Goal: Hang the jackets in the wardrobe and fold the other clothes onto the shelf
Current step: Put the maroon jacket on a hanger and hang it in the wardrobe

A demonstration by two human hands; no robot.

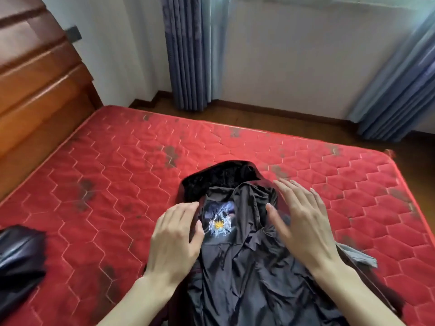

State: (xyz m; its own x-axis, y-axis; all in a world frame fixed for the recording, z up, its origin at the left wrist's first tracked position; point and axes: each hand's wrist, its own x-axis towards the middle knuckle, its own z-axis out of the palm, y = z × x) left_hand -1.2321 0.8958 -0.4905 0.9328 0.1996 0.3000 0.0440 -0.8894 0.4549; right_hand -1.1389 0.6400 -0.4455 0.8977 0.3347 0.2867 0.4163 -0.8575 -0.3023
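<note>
Dark jacket lies spread on the red mattress, lower centre of frame, lining side up, fuzzy dark collar pointing toward top of frame. Printed patch on the lining sits centre, between both hands.

Left hand: fingers curled over the jacket's left edge beside the patch, seemingly gripping the fabric there (fingertips tuck under the fold, so the contact itself is partly hidden). Likely pinning that side so the garment doesn't slide.

Right hand: fingers straight and spread, holding nothing, over the right front panel near the collar. Can't tell whether the palm touches the cloth or hovers just above. Reads as smoothing or reaching for the shoulder.

My read: the jacket is being squared up on the bed before it gets a hanger; no hanger or wardrobe in view, so hanging not yet done.

Second dark shiny garment sits at left edge of frame, well apart, untouched. Grey fabric pokes out from under the jacket at lower right. Wooden headboard upper left, blue curtains at top.
</note>
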